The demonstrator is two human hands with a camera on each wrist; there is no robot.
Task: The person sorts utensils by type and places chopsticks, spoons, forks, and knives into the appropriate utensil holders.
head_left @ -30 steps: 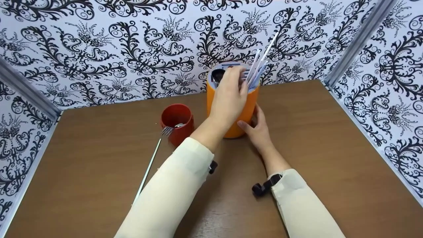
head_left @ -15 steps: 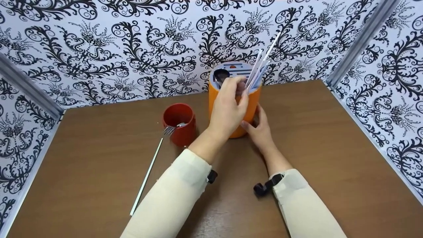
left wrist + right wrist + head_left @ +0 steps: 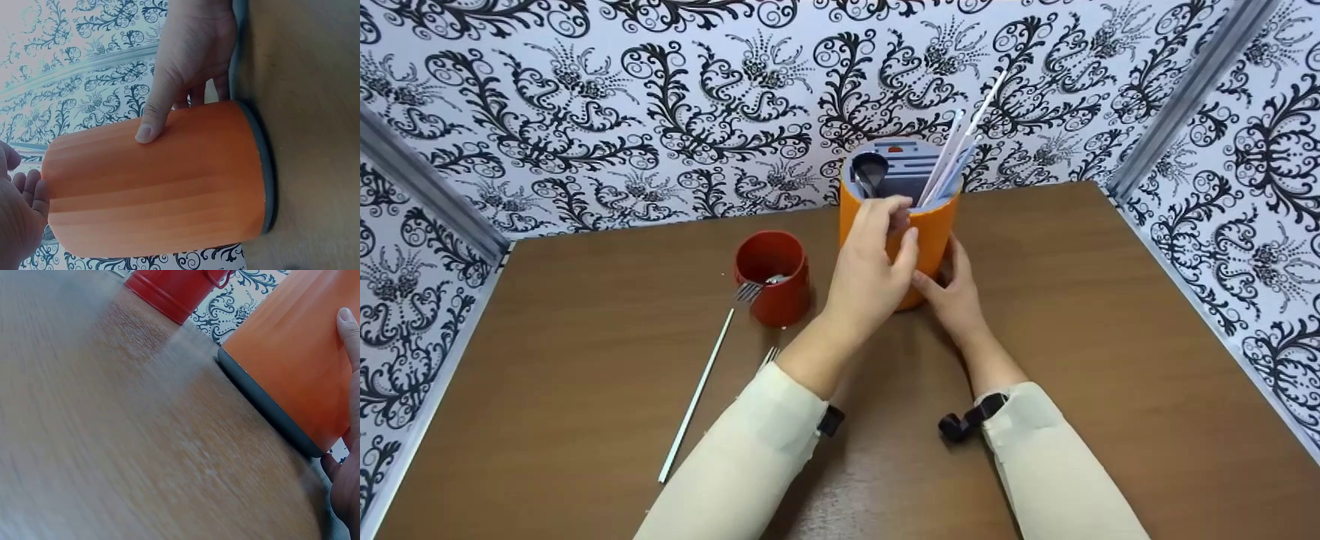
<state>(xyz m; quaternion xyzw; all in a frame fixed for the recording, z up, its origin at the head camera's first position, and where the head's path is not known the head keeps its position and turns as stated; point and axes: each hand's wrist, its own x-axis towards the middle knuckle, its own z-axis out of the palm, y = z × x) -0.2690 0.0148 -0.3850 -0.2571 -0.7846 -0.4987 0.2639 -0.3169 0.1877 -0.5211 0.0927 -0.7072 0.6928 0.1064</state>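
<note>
An orange cutlery holder [image 3: 934, 232] with a grey slotted top stands near the back wall. Thumb on its side, my right hand [image 3: 958, 300] grips it low on the right; the right wrist view shows this hand [image 3: 351, 399] by the dark base. My left hand [image 3: 870, 274] is in front of the holder's rim, fingers loosely bent, thumb apart, nothing between them. In the left wrist view the left hand's fingers [image 3: 34, 194] are right at the holder's upper end. From the top stick out a dark spoon [image 3: 870, 171] and several pale chopsticks [image 3: 945, 169].
Left of the holder stands a red cup [image 3: 781, 304], fork tines [image 3: 748, 291] leaning over its rim. A pale chopstick [image 3: 697, 397] lies on the brown table [image 3: 562, 360]. Another fork [image 3: 769, 358] lies partly hidden by the left sleeve. Patterned walls [image 3: 720, 112] enclose the table.
My left hand has drawn back down from the holder's top, so the slots and dark spoon show more. A fork has come into view beside the left sleeve. My right hand keeps its grip.
</note>
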